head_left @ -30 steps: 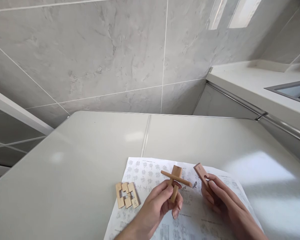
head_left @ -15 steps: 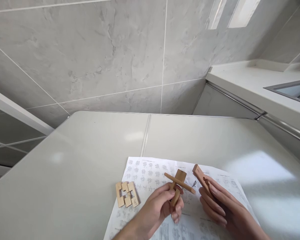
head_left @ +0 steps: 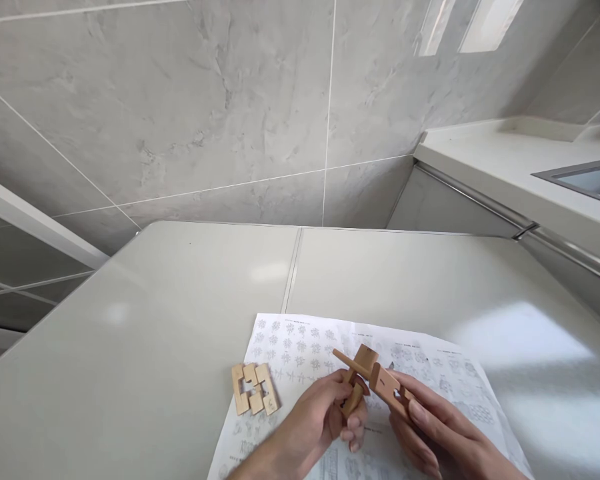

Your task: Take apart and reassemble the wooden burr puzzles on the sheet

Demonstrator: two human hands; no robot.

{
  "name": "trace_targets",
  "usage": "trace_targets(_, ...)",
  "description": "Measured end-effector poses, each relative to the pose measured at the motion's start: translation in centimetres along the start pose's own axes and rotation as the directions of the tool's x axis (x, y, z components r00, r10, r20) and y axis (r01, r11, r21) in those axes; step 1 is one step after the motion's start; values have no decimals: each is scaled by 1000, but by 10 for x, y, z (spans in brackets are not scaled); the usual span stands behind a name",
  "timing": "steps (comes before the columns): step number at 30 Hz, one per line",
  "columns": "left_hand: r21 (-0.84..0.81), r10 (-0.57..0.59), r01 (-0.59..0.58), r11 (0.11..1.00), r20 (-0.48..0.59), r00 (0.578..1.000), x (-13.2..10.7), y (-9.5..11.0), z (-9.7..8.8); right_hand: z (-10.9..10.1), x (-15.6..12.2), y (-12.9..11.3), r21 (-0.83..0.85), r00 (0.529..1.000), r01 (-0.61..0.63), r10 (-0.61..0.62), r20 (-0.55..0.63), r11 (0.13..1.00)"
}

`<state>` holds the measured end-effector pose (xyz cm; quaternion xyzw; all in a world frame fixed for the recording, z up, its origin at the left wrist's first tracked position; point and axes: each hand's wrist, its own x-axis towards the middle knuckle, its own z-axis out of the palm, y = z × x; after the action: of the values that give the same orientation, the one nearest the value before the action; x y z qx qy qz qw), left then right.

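My left hand [head_left: 325, 413] is closed around a few crossed wooden puzzle pieces [head_left: 365, 355], with a thin stick-like piece [head_left: 347, 359] jutting out to the upper left. In my right hand [head_left: 435, 423] is a notched wooden puzzle piece [head_left: 386, 385], pinched between thumb and fingers. Its far end overlaps the right end of the thin piece; whether they touch I cannot tell. Both hands are above a printed sheet [head_left: 325, 360] covered with small line drawings. Left of my left hand, several pale notched wooden blocks [head_left: 239, 390] lie fitted side by side, partly on the sheet.
A pale folding table [head_left: 155, 333] with a seam across its middle carries the sheet. Behind it rises a grey tiled wall [head_left: 205, 100]. At the right stands a white counter [head_left: 490, 157] with a metal rail along its front.
My right hand has moved left and slightly down, bringing its notched piece from apart to against or in front of the left hand's pieces. The left hand has tilted slightly; the blocks have not moved.
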<state>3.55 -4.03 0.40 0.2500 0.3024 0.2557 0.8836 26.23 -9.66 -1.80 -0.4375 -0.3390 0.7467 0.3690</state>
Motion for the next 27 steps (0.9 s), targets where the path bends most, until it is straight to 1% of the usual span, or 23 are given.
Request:
trace_targets(3, 2, 1, -1, 1000, 11, 1000, 0, -2, 0, -1, -2, 0, -65, 1000, 6, -7, -27, 998)
trace_targets(5, -1, -5, 5, 1000, 15, 1000, 0, -2, 0, -1, -2, 0, -122, 998, -1, -7, -66, 993)
trace_targets(8, -38, -33, 35, 999, 40, 999, 0, -3, -1, -1, -2, 0, -178, 995, -3, -15, -100, 984)
trace_targets(12, -126, -83, 94, 988, 88, 993, 2, -6, 0, 4, -1, -1, -153, 997, -1, -10, -73, 988)
trace_targets(16, -145, -78, 90, 985, 84, 993, 2, -8, 1, 14, -1, -7, -66, 997, 17, -22, -76, 998)
trace_targets(18, -95, -86, 97, 991, 118, 989, 1, -7, 1, 17, -1, -10, -54, 997, 27, -30, -64, 998)
trace_targets(23, 142, -168, 135, 981, 248, 954, -5, 1, 3, 17, 0, -10, -56, 1000, 5, -6, -28, 998)
trace_targets(25, 210, -191, 137, 968, 261, 946, -6, 4, 5, 15, 0, -9, -53, 1000, -9, 9, -3, 999)
trace_targets(27, 300, -210, 131, 945, 248, 946, -7, 6, 7, 13, 1, -9, -71, 999, -17, 19, 25, 997)
